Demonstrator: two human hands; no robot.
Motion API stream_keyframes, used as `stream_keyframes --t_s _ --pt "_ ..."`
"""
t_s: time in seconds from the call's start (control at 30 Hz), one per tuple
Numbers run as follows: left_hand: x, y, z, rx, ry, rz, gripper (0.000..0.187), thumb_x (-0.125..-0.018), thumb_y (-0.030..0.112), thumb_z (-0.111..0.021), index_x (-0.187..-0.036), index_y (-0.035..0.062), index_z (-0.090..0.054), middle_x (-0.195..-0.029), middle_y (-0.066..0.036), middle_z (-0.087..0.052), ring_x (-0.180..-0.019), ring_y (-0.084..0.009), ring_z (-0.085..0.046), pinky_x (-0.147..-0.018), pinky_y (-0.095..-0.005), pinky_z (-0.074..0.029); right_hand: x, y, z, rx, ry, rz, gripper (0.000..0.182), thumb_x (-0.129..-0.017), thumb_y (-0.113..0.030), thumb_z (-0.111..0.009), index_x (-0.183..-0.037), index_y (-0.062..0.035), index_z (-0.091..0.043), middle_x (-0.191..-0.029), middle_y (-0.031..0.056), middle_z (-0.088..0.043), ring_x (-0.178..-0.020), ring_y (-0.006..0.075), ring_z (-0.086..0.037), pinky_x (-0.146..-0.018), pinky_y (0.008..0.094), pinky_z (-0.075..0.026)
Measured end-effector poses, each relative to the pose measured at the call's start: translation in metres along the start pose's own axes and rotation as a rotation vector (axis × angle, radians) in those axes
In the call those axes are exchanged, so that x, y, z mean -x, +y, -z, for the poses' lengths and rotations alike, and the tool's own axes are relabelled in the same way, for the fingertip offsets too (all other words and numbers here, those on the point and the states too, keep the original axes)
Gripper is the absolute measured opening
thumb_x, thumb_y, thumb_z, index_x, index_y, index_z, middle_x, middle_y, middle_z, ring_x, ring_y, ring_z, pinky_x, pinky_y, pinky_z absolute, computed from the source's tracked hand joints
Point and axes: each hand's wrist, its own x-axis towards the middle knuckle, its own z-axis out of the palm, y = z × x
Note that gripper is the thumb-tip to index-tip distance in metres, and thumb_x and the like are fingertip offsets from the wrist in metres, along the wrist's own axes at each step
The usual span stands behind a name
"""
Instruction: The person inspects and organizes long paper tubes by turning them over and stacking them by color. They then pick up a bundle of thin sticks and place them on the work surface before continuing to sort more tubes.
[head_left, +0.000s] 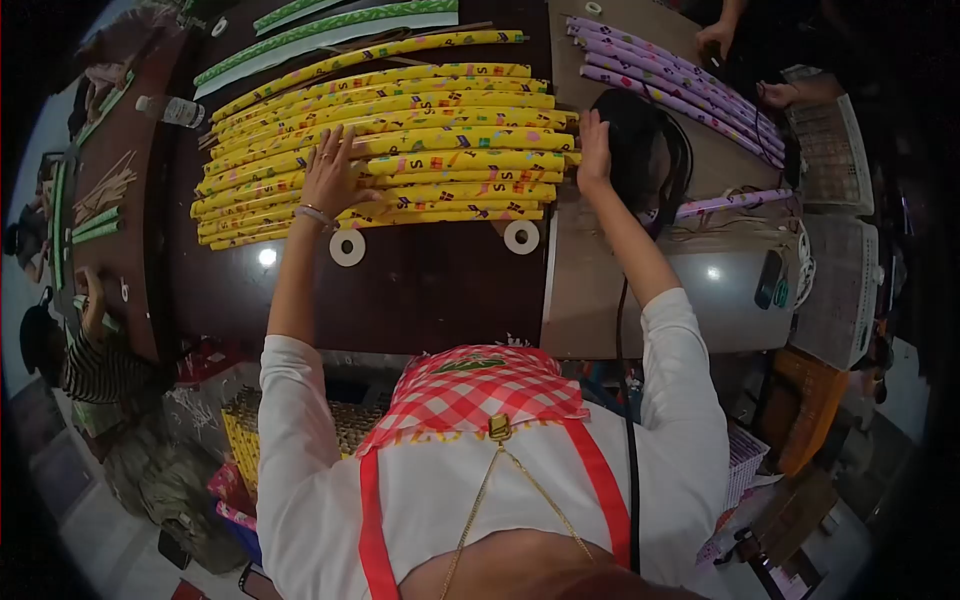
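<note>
Several yellow patterned rolls of wrapping paper lie side by side on the dark table. My left hand rests on top of them left of the middle, fingers spread. At their right ends, my right hand stands with its fingers stretched and palm turned to the roll ends. Some rolls stick out further right than others, close to that palm. Just in front of the nearest roll are two white tape rings, one tape ring near my left wrist and another tape ring further right.
Behind the yellow rolls lie green patterned rolls; a clear bottle is at the left. Purple rolls and a dark rounded object with a cord are on the right table. Another person's hand is beyond.
</note>
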Motion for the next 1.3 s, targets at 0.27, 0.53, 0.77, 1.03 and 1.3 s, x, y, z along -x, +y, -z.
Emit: stream_keyframes --t_s 0.27,0.53,0.77,1.03,1.3 --pt "0.001 -0.009 -0.028 0.053 0.157 -0.03 0.098 -0.054 0.061 -0.067 -0.132 0.0164 -0.027 -0.13 -0.01 -0.034 -0.123 -0.0307 -0.027 -0.1 -0.0484 -0.016 0.017 -0.002 -0.031 -0.131 -0.02 0.01 0.062 -0.091 -0.047 -0.025 -0.137 -0.0089 -0.009 -0.143 0.0058 -0.007 -0.131 0.0192 -0.009 -0.104 0.0305 -0.009" --pt "0.006 -0.002 -0.02 0.103 0.18 0.033 0.092 -0.061 0.054 -0.068 -0.133 0.0132 -0.026 -0.134 -0.009 -0.03 -0.126 -0.0289 -0.022 -0.101 -0.0436 -0.018 0.016 -0.014 0.025 0.218 0.371 -0.237 0.045 -0.088 -0.032 -0.045 -0.122 -0.0031 -0.038 -0.112 0.0103 -0.044 -0.102 0.0207 -0.047 -0.084 0.0333 -0.041" --pt "0.011 0.0 -0.029 0.1 0.201 0.02 0.08 -0.069 0.046 -0.065 -0.133 0.0152 -0.027 -0.138 -0.008 -0.025 -0.128 -0.0293 -0.019 -0.101 -0.0452 -0.018 0.023 -0.042 0.034 0.181 -0.134 -0.597 0.043 -0.09 -0.036 -0.039 -0.118 -0.0045 -0.042 -0.104 0.0069 -0.052 -0.096 0.0176 -0.049 -0.08 0.0285 -0.04" --pt "0.008 0.011 -0.035 0.087 0.208 -0.072 0.068 -0.075 0.03 -0.062 -0.134 0.022 -0.028 -0.141 -0.004 -0.019 -0.13 -0.0304 -0.014 -0.101 -0.0444 -0.017 0.0 -0.038 0.043 0.074 -0.367 -0.782 0.044 -0.089 -0.042 -0.038 -0.122 -0.0117 -0.039 -0.112 0.0053 -0.047 -0.093 0.0157 -0.047 -0.079 0.0301 -0.038" --pt "0.004 0.03 -0.034 0.053 0.182 -0.116 0.055 -0.077 0.012 -0.058 -0.127 0.0269 -0.041 -0.14 0.001 -0.024 -0.129 -0.0271 -0.019 -0.096 -0.0409 -0.025 -0.001 -0.047 0.039 0.114 -0.469 -0.771 0.045 -0.087 -0.042 -0.042 -0.123 -0.0141 -0.037 -0.12 0.0053 -0.043 -0.097 0.0177 -0.046 -0.08 0.0294 -0.036"
